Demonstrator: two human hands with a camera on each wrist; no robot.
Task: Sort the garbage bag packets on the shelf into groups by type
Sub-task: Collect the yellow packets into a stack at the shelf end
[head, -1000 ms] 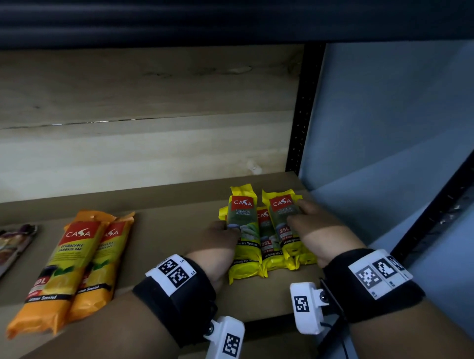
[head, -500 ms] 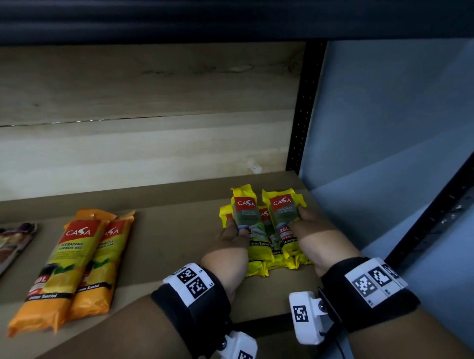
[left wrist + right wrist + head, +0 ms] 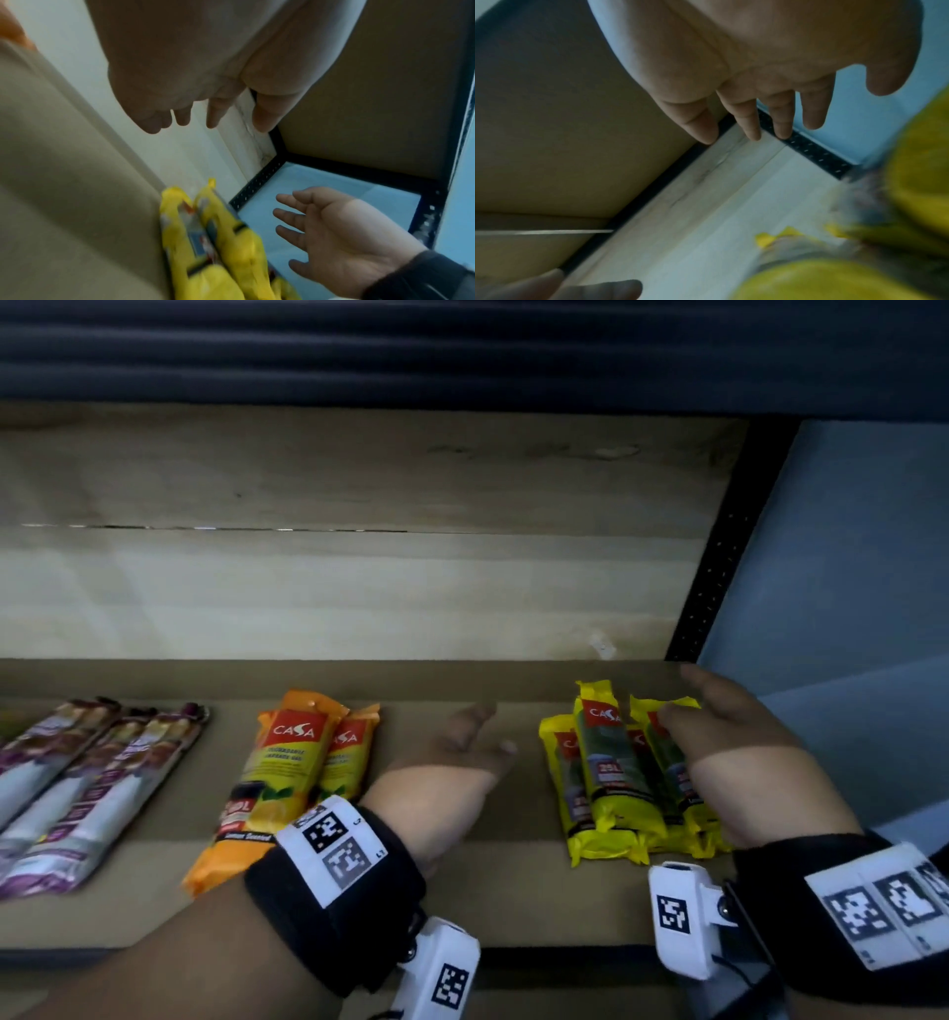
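Several yellow garbage bag packets (image 3: 611, 773) lie stacked together at the right end of the wooden shelf (image 3: 503, 906); they also show blurred as yellow packets (image 3: 221, 249) in the left wrist view. Two orange packets (image 3: 287, 773) lie side by side mid-shelf. Purple packets (image 3: 87, 778) lie at the left. My left hand (image 3: 462, 752) hovers with straight fingers between the orange and yellow groups, holding nothing. My right hand (image 3: 719, 726) hangs just right of and above the yellow stack, fingers spread and empty; the same right hand (image 3: 321, 229) shows palm open.
A black perforated upright (image 3: 719, 557) stands at the shelf's back right corner, with a blue wall (image 3: 847, 557) beyond it. A pale wooden back panel (image 3: 334, 598) closes the rear. A dark shelf (image 3: 462, 346) hangs overhead.
Both hands have let go of the yellow packets and lifted off. The left hand moved left, away from the stack. The view shifted left, bringing the purple packets in.
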